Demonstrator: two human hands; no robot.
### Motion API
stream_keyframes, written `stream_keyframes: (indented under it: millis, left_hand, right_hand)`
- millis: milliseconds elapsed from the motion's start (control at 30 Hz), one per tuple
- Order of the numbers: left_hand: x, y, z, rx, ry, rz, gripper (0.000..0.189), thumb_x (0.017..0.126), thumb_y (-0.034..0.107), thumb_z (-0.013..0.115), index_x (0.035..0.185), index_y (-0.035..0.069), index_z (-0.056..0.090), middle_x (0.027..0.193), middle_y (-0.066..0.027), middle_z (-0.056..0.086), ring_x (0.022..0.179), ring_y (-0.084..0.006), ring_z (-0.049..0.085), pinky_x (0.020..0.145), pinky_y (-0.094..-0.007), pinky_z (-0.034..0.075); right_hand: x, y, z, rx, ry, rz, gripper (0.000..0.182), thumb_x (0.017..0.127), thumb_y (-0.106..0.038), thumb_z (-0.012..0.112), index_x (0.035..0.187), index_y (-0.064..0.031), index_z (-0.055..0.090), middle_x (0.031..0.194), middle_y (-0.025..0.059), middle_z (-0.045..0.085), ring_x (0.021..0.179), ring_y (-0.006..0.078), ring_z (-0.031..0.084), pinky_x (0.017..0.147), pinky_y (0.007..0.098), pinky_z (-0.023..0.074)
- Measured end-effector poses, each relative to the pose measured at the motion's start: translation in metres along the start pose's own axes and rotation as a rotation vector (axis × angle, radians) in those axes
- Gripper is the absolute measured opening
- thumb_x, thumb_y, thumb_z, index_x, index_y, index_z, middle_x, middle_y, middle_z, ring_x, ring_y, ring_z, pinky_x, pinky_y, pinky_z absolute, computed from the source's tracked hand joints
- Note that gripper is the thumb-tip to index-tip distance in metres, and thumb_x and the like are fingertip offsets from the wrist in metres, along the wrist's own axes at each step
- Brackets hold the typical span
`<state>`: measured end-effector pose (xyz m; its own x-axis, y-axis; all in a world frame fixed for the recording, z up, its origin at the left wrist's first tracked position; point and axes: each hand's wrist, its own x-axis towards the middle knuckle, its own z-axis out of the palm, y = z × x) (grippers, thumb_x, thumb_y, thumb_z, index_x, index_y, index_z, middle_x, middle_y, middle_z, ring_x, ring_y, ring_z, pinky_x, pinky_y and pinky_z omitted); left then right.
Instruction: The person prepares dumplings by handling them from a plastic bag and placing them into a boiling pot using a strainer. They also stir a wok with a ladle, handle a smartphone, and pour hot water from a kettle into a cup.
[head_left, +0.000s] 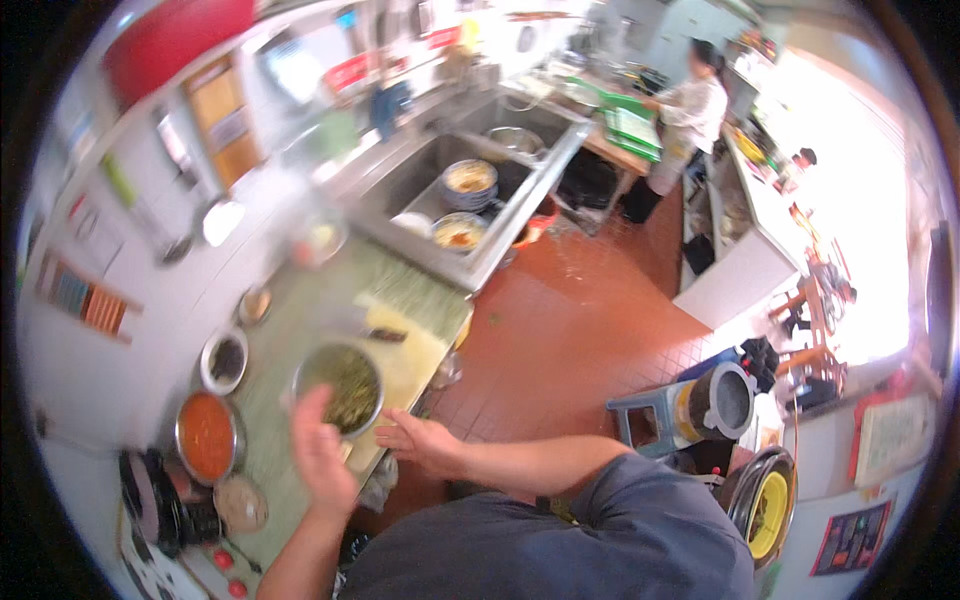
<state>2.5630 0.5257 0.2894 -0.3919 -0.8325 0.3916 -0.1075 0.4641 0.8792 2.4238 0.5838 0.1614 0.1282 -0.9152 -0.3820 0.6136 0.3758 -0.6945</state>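
Observation:
A metal bowl of chopped green food stands on the worktop in front of me. My left hand, blurred by motion, is raised at its near left rim with the palm flat and nothing in it. Fingers apart and empty, my right hand is beside the bowl's right rim; whether it touches the metal I cannot tell. Behind the bowl, a knife with a dark handle lies on a yellowish cutting board. Its blade is too blurred to make out well.
Left along the worktop are a bowl of orange-red sauce and a white bowl of dark contents. A steel sink beyond holds stacked bowls. A person stands farther back. A blue-grey stool is to my right.

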Motion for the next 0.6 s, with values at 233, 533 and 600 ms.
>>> stream_keyframes:
  millis: [233,533,600]
  left_hand:
    - [0.089,-0.02,0.266,0.095,-0.509,0.808,0.044,0.093,0.037,0.044,0.12,0.003,0.054,0.11,-0.0136,0.061,0.107,-0.0309,0.057,0.094,-0.042,0.044]
    - [0.064,0.0,0.557,-1.382,-1.275,-1.056,0.036,0.101,0.031,0.032,0.124,0.008,0.048,0.124,-0.0065,0.054,0.115,-0.0157,0.051,0.097,-0.0333,0.043]
    - [0.1,0.023,0.598,-1.171,-1.212,-1.376,0.037,0.102,0.031,0.035,0.126,0.005,0.046,0.125,-0.0071,0.055,0.117,-0.0183,0.052,0.099,-0.0353,0.043]
  right_hand:
    - [-0.132,-0.14,-0.094,0.583,0.389,-0.392,0.046,0.097,-0.037,0.042,0.125,-0.002,0.051,0.126,0.0097,0.052,0.115,0.0163,0.05,0.097,0.0325,0.0405]
    - [-0.216,-0.243,-0.337,-1.495,1.041,-0.832,0.052,0.079,-0.024,0.062,0.128,-0.0104,0.054,0.139,0.0172,0.044,0.131,0.0322,0.04,0.109,0.0519,0.0236]
    - [-0.245,-0.264,-0.42,-1.55,1.252,-0.67,0.048,0.08,-0.023,0.061,0.126,-0.0094,0.055,0.136,0.0165,0.048,0.128,0.0313,0.044,0.107,0.0512,0.0271]
